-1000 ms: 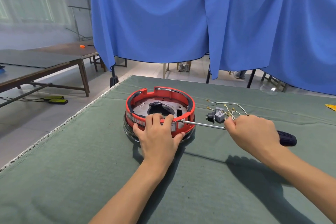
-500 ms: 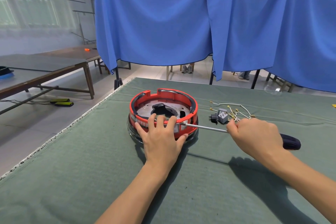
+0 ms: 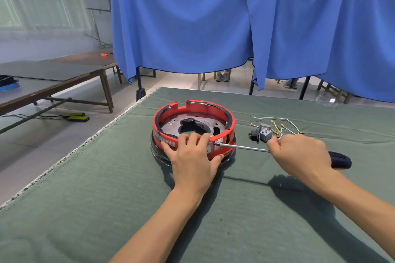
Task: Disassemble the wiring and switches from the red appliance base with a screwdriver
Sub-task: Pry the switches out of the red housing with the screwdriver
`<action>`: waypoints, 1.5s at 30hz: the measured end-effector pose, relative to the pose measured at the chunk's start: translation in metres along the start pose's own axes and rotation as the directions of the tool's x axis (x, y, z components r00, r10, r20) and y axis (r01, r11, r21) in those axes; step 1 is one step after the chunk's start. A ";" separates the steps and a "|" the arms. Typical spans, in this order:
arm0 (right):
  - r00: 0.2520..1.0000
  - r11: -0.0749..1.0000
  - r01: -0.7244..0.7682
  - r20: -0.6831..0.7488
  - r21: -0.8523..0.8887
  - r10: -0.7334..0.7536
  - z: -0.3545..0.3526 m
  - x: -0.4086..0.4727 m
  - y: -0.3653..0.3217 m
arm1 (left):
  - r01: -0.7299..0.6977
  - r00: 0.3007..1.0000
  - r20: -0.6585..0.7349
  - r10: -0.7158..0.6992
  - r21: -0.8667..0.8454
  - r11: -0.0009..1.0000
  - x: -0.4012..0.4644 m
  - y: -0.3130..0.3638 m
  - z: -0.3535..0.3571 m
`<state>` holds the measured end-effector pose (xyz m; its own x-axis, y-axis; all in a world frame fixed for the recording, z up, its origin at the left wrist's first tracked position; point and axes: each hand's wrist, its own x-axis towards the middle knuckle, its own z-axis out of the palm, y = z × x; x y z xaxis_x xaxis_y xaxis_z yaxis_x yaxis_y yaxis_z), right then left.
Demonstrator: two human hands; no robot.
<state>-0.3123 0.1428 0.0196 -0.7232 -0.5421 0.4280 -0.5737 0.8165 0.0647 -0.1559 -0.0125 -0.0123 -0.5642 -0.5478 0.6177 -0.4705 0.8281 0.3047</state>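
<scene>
Two bare hands work at a worktop (image 3: 106,188) covered in green cloth, with a blue curtain (image 3: 235,17) hanging behind it. Toward the far middle of the worktop sits the red appliance base (image 3: 213,111), a round open ring with a grey metal plate inside. The left hand (image 3: 192,162) rests on the near rim, its grip spread wide, fingers draped over the red wall and thumb against the right side. The right hand (image 3: 301,153) has its grip curled tight around the screwdriver (image 3: 243,148), dark handle sticking out behind the palm, shaft lying nearly level and its tip touching the base's near right wall. Just beyond that hand, right of the base, lie loose wiring (image 3: 277,118) with brass terminals, a small grey switch (image 3: 265,132) and a black plug part (image 3: 254,135)
</scene>
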 end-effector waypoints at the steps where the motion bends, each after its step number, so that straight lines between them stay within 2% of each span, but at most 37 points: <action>1: 1.000 1.000 0.002 -0.002 -0.001 -0.002 0.002 0.002 0.000 | 0.003 1.000 0.004 -0.003 -0.005 1.000 0.001 0.000 0.000; 7: 0.999 0.999 0.035 -0.029 -0.010 -0.035 0.013 0.015 0.000 | 0.014 1.000 0.006 -0.014 -0.020 1.000 0.002 0.001 -0.001; 13: 0.982 0.986 0.146 -0.111 -0.083 -0.154 0.018 0.034 0.005 | 0.010 1.000 0.012 -0.009 -0.033 0.999 0.002 0.000 -0.001; 16: 0.955 0.971 0.222 -0.180 -0.086 -0.234 0.015 0.047 0.003 | -0.003 1.000 0.002 0.003 -0.039 0.999 0.001 -0.002 -0.001; 24: 0.848 0.894 0.443 -0.356 0.069 -0.392 0.007 0.074 -0.004 | -0.040 0.999 -0.007 0.040 -0.060 0.997 -0.002 -0.005 -0.004; 26: 0.850 0.902 0.427 -0.368 0.062 -0.377 0.006 0.070 -0.002 | -0.057 0.998 -0.020 0.056 -0.046 0.997 -0.003 -0.006 -0.004; 30: 0.911 0.957 0.284 -0.296 -0.056 -0.288 0.010 0.053 0.005 | -0.030 0.999 -0.037 0.029 -0.019 0.999 -0.004 -0.005 -0.002; 35: 0.949 0.962 0.213 -0.198 -0.168 -0.245 -0.011 0.045 0.010 | 0.006 0.996 -0.085 -0.015 -0.103 0.995 -0.007 -0.006 -0.001; 40: 0.917 0.917 0.258 -0.220 -0.305 -0.332 -0.052 0.050 0.002 | 0.097 0.995 -0.018 -0.100 -0.125 0.987 -0.005 -0.018 -0.004; 45: 0.858 0.851 0.328 -0.247 -0.411 -0.450 -0.082 0.050 -0.019 | 0.068 0.996 0.063 -0.060 -0.138 0.988 -0.005 -0.022 -0.002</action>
<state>-0.3064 0.1168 0.1137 -0.2669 -0.7836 0.5610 -0.5675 0.5983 0.5657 -0.1418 -0.0275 -0.0209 -0.5767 -0.6030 0.5511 -0.4096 0.7971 0.4436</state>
